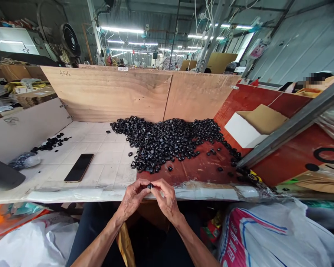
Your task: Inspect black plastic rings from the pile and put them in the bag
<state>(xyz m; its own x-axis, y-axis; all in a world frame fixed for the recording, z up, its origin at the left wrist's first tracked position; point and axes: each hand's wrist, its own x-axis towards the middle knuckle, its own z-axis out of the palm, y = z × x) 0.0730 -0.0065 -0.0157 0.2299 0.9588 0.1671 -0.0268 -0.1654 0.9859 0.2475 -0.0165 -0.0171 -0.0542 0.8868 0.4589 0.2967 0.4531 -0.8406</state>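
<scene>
My left hand [132, 198] and my right hand [167, 198] meet just above the front edge of the worktop [108, 193], with a small black plastic part [149, 186] pinched between the fingers of both. Most of the part is hidden by my fingertips. Straight ahead lies a wide heap of similar glossy black parts [167, 142], its nearest pieces a short reach beyond my hands. A smaller scatter of black parts [50, 144] sits further left on the white tiled surface, beside a black smartphone [78, 167] lying face up.
Plywood boards [105, 92] wall the back of the bench. A white and cardboard box [253, 126] and a grey metal bar [292, 126] stand at right. A plastic bag [25, 160] lies at left. Woven sacks [275, 233] sit below the bench edge.
</scene>
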